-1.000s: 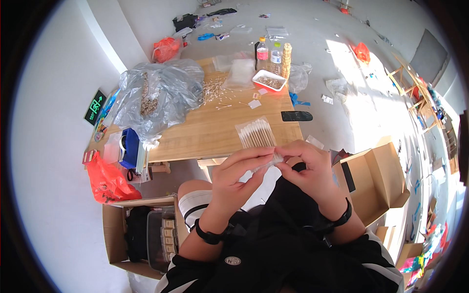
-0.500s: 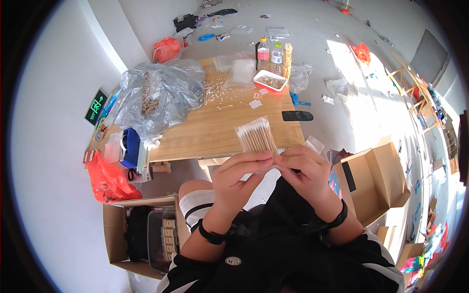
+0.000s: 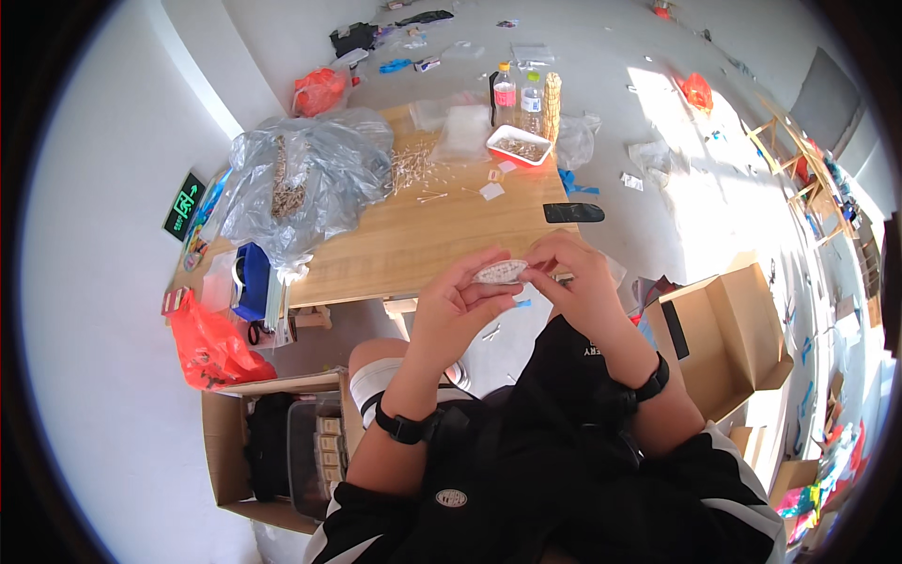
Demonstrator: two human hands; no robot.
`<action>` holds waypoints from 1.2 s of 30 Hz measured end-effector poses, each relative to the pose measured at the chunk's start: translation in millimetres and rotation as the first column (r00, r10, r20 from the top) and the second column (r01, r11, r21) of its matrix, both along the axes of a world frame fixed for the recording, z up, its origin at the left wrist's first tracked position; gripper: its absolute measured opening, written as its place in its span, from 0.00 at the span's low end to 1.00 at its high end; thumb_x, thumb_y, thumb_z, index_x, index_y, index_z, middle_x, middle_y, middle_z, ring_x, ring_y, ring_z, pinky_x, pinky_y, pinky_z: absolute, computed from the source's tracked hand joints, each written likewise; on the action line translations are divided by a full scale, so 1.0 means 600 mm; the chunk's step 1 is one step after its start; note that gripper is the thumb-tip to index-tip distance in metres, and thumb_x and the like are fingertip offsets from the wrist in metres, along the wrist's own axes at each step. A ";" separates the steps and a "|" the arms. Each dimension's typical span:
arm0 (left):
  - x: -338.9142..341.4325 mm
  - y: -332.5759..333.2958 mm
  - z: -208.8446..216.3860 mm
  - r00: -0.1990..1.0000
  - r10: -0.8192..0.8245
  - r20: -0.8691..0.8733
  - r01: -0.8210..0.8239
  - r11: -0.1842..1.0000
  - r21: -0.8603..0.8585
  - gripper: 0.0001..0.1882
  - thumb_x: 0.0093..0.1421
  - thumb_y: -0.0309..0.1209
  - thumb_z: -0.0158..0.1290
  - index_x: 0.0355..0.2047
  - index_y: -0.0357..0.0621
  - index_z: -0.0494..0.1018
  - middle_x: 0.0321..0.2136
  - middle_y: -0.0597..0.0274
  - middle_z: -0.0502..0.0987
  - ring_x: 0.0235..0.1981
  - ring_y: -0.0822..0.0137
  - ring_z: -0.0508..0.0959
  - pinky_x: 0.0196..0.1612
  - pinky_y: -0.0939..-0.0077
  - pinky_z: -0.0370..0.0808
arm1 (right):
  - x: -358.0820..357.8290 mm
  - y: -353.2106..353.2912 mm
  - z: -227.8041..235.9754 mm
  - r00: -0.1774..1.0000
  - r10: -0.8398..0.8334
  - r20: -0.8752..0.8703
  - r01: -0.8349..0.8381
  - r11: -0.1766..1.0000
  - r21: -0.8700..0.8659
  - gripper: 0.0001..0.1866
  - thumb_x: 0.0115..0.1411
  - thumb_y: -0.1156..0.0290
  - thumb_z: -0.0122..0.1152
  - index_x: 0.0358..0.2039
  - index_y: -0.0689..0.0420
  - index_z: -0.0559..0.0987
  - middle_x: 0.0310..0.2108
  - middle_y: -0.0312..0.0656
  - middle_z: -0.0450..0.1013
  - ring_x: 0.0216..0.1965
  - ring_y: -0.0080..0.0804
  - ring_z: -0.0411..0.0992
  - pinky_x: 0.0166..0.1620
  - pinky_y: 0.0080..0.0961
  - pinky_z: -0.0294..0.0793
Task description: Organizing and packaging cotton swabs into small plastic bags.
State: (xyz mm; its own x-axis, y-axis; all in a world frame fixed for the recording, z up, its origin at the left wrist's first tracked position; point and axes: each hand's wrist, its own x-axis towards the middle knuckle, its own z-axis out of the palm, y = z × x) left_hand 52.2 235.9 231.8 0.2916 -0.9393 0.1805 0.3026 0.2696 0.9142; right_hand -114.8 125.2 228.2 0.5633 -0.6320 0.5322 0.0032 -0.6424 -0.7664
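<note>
Between my two hands, in front of the table's near edge, is a bundle of cotton swabs, seen end-on with its white tips facing me. It seems to be in a clear bag, though the film barely shows. My left hand grips the bundle's left side, thumb below and fingers above. At the right end, my right hand pinches the bundle or its bag with thumb and fingers. A small blue bit shows by my left thumb; what it belongs to is unclear.
On the wooden table lie loose cotton swabs, a grey plastic bag, clear bags, a red-and-white tray and bottles. Open cardboard boxes stand left and right. A red bag hangs at left.
The bundle has tilted from upright, with sticks showing, to end-on. My right hand has moved up and slightly left; my left hand has turned and opened more around the bundle.
</note>
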 end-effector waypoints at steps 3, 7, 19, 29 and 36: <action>0.029 -0.013 -0.040 0.990 -0.037 0.135 0.023 0.994 0.104 0.15 0.65 0.21 0.57 0.52 0.33 0.75 0.43 0.51 0.83 0.41 0.64 0.85 0.44 0.78 0.83 | 0.014 0.000 -0.016 0.991 0.027 -0.130 0.009 0.963 0.269 0.09 0.59 0.74 0.69 0.41 0.59 0.82 0.36 0.36 0.77 0.33 0.21 0.74 0.37 0.21 0.74; 0.049 -0.036 -0.076 0.946 -0.065 0.318 -0.028 0.960 0.279 0.14 0.65 0.23 0.57 0.51 0.35 0.76 0.43 0.53 0.82 0.41 0.64 0.85 0.44 0.77 0.83 | 0.039 -0.017 -0.066 0.995 0.049 -0.084 -0.012 0.919 0.393 0.10 0.62 0.70 0.67 0.43 0.58 0.83 0.33 0.34 0.78 0.31 0.19 0.72 0.36 0.18 0.72; 0.104 -0.158 -0.227 0.973 0.041 0.229 -0.107 0.953 0.285 0.11 0.67 0.28 0.57 0.46 0.34 0.79 0.38 0.54 0.83 0.36 0.65 0.85 0.39 0.78 0.83 | 0.126 -0.120 -0.227 0.982 -0.114 -0.151 0.168 0.894 0.416 0.08 0.60 0.68 0.69 0.38 0.57 0.85 0.23 0.36 0.73 0.25 0.22 0.68 0.30 0.23 0.69; 0.123 -0.200 -0.310 0.993 0.114 0.030 -0.118 0.952 0.281 0.12 0.69 0.29 0.54 0.47 0.33 0.78 0.38 0.54 0.83 0.38 0.66 0.85 0.41 0.77 0.84 | 0.174 -0.139 -0.297 0.974 -0.180 -0.137 0.224 0.861 0.456 0.07 0.62 0.72 0.66 0.37 0.60 0.79 0.29 0.36 0.75 0.27 0.21 0.70 0.31 0.20 0.70; 0.130 -0.202 -0.309 0.998 0.006 -0.055 0.016 0.918 0.396 0.13 0.69 0.29 0.54 0.48 0.31 0.78 0.40 0.54 0.82 0.40 0.66 0.84 0.42 0.77 0.84 | 0.159 -0.145 -0.334 0.991 -0.105 -0.082 0.132 0.692 0.710 0.08 0.65 0.67 0.65 0.38 0.58 0.79 0.29 0.32 0.75 0.29 0.16 0.69 0.32 0.17 0.68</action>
State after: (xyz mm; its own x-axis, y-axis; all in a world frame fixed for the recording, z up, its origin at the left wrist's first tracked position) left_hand 130.1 114.8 46.3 0.2856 -0.9322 -0.2223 0.3546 -0.1128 0.9282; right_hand -19.2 38.0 28.0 0.4651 -0.8768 -0.1225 -0.0675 0.1029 -0.9924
